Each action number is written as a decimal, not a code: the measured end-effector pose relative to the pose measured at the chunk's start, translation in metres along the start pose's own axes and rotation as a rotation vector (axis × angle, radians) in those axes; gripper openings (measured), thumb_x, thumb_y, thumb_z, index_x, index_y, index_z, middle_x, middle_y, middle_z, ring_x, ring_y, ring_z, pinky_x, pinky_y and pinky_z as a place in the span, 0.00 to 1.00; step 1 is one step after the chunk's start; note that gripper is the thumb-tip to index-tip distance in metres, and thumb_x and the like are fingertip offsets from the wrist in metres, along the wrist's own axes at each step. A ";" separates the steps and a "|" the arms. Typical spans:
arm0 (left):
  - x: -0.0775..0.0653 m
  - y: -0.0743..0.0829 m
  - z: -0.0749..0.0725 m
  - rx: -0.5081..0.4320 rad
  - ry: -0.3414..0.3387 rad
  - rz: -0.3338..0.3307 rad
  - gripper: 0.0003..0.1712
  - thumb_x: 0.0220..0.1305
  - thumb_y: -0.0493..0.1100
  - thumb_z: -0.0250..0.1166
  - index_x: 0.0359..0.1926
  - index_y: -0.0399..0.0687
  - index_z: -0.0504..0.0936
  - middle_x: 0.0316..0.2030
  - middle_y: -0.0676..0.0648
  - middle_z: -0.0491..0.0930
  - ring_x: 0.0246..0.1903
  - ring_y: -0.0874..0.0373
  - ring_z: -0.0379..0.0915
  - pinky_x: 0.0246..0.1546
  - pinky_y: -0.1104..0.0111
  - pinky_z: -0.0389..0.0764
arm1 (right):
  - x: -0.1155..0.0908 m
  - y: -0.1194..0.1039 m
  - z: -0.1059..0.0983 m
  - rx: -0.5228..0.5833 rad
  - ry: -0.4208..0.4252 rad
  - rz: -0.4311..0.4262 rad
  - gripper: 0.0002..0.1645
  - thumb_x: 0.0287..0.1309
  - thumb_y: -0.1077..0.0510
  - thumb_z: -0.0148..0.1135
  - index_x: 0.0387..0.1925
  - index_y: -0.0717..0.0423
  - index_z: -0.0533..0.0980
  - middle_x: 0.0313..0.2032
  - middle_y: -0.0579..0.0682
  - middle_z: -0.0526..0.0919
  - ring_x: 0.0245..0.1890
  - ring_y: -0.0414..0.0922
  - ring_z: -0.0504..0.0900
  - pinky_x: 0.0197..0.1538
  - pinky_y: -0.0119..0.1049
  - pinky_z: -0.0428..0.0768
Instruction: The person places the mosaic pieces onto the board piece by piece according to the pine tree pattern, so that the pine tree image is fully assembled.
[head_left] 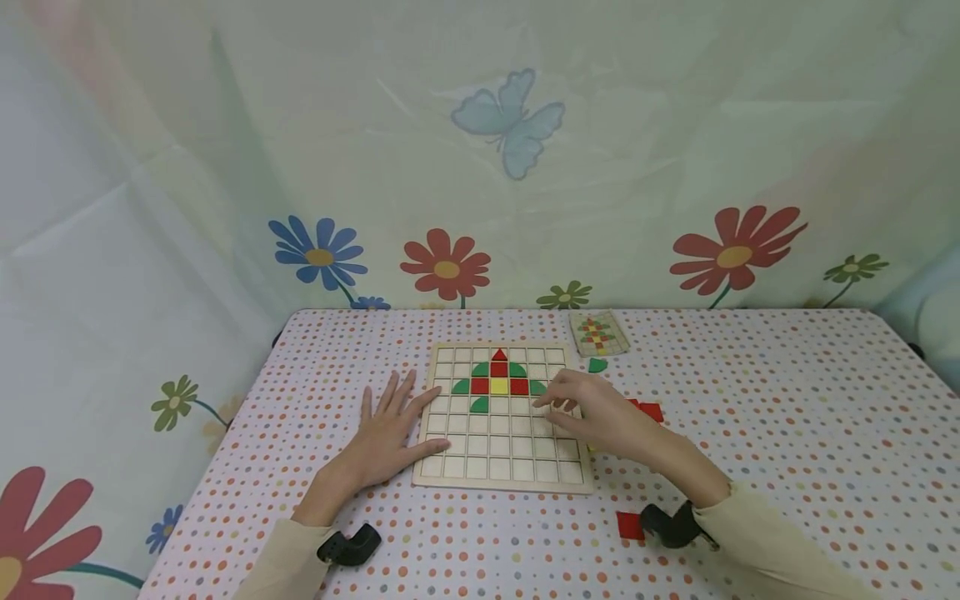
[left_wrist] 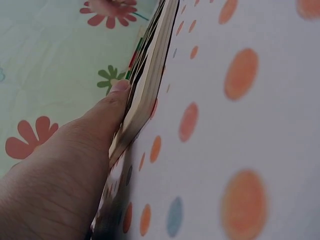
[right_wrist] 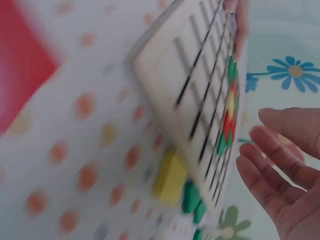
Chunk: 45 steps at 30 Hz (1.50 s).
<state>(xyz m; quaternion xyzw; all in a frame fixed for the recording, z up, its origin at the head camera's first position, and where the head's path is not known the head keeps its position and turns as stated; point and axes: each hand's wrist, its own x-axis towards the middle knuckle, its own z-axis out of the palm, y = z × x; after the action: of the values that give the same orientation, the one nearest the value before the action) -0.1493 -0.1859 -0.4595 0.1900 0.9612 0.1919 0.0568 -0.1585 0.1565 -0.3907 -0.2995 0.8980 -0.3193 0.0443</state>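
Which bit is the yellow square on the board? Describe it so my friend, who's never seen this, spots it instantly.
On the polka-dot tablecloth lies a pale gridded board. Its upper half holds green quarter-circles and red squares. The yellow square sits among them, a red square on either side, the only yellow piece visible on the grid.

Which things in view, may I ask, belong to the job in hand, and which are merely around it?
Seemingly part of the job:
- board
- placed pieces
- loose pieces
- patterned card
- left hand, right hand

Merely around it:
- dotted table
- flowered backdrop
- wrist cameras
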 end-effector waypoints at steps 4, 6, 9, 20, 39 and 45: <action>0.001 0.000 0.000 -0.011 0.001 0.007 0.50 0.68 0.72 0.61 0.83 0.60 0.58 0.84 0.39 0.38 0.82 0.39 0.23 0.73 0.31 0.24 | -0.023 0.018 -0.014 -0.029 -0.004 0.038 0.09 0.63 0.66 0.72 0.44 0.55 0.88 0.40 0.44 0.83 0.38 0.41 0.78 0.37 0.35 0.80; 0.001 0.001 0.000 -0.009 0.001 0.007 0.50 0.68 0.72 0.61 0.83 0.60 0.58 0.84 0.39 0.38 0.82 0.39 0.23 0.73 0.32 0.24 | -0.034 0.028 -0.021 -0.042 0.002 0.058 0.09 0.62 0.65 0.73 0.44 0.54 0.88 0.40 0.43 0.83 0.39 0.41 0.79 0.38 0.35 0.80; 0.001 0.001 0.001 -0.002 -0.001 0.001 0.50 0.68 0.73 0.61 0.83 0.60 0.58 0.84 0.40 0.38 0.82 0.39 0.23 0.73 0.32 0.24 | -0.051 0.042 -0.027 -0.063 0.038 0.095 0.11 0.59 0.65 0.75 0.44 0.53 0.88 0.40 0.42 0.83 0.37 0.40 0.79 0.37 0.35 0.80; 0.000 0.001 0.000 0.009 0.009 -0.009 0.50 0.67 0.73 0.61 0.83 0.60 0.58 0.84 0.39 0.38 0.82 0.39 0.24 0.73 0.31 0.24 | -0.095 0.076 -0.031 -0.098 0.084 0.226 0.16 0.52 0.65 0.80 0.44 0.57 0.88 0.44 0.50 0.83 0.34 0.40 0.81 0.35 0.30 0.83; -0.001 -0.001 0.001 0.007 -0.003 -0.015 0.51 0.68 0.73 0.61 0.83 0.61 0.57 0.84 0.40 0.38 0.82 0.40 0.23 0.73 0.31 0.25 | -0.080 0.077 -0.028 -0.126 0.096 0.307 0.15 0.48 0.65 0.83 0.40 0.60 0.88 0.38 0.48 0.84 0.34 0.44 0.81 0.35 0.32 0.82; 0.000 -0.001 0.002 0.012 0.015 -0.009 0.50 0.67 0.73 0.61 0.83 0.61 0.58 0.84 0.39 0.40 0.82 0.39 0.24 0.73 0.31 0.26 | -0.081 0.081 -0.030 -0.080 0.107 0.351 0.16 0.49 0.65 0.82 0.41 0.63 0.88 0.35 0.48 0.82 0.33 0.44 0.81 0.34 0.30 0.80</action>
<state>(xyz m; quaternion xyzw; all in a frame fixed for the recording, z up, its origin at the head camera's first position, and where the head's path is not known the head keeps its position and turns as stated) -0.1494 -0.1860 -0.4614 0.1844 0.9636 0.1871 0.0494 -0.1415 0.2689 -0.4244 -0.1223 0.9496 -0.2860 0.0395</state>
